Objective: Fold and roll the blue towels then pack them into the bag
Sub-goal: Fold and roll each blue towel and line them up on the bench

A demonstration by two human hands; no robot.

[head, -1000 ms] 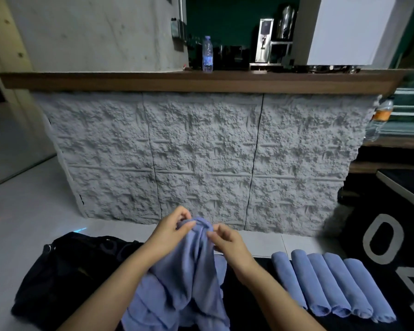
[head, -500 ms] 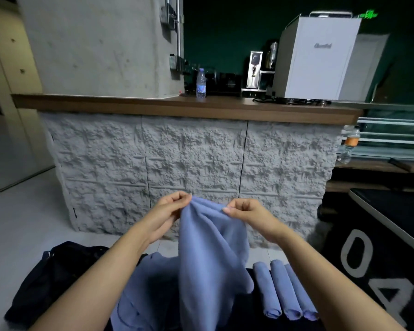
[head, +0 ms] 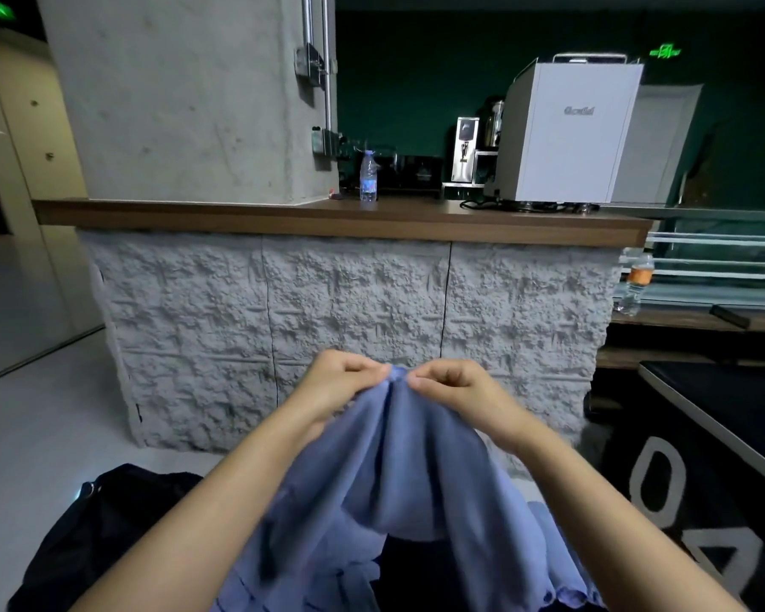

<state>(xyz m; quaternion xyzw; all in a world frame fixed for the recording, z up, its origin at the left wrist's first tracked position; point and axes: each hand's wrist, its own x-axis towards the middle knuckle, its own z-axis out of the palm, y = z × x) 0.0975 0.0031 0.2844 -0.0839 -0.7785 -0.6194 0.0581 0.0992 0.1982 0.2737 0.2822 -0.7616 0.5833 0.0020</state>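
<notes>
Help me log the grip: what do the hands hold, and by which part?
The left hand and right hand both pinch the blue towel by its bunched top edge.

The towel (head: pixel 398 470) is plain soft blue with no print. The bag (head: pixel 102 523), near left, is black. The bench (head: pixel 239 214) has a brown wood-grain top and a pale grey front with a rough stone pattern. The far wall (head: pixel 416 81) is dark green, and the machine (head: pixel 566 134) is white. The bottle (head: pixel 368 178) has a blue label. The mat (head: pixel 703 501), at right, is black with white letters.
</notes>
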